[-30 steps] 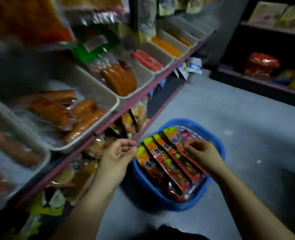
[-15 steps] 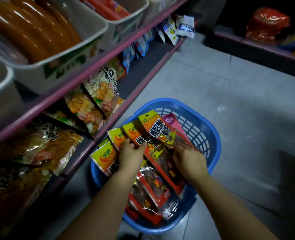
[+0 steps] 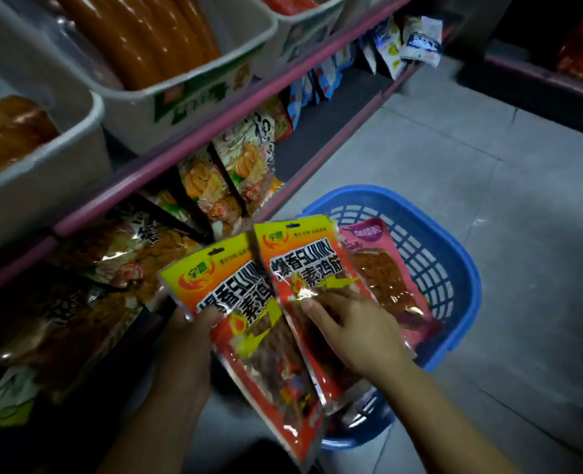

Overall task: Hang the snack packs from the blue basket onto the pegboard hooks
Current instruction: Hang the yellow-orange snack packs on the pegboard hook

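Head view, left hand (image 3: 194,323): its grip pinched one orange snack pack (image 3: 235,302), hang-hole end up, ready for a hook.
Right hand (image 3: 355,330): its grip clutched a second pack (image 3: 303,278).
Blue basket (image 3: 454,268): directly beneath both grips, a pink pack (image 3: 385,268) inside.

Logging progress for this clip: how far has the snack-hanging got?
Early stage. None visibly hung from this batch. Left hand holds one orange snack pack; right hand holds another orange pack. A pink pack remains in the blue basket.
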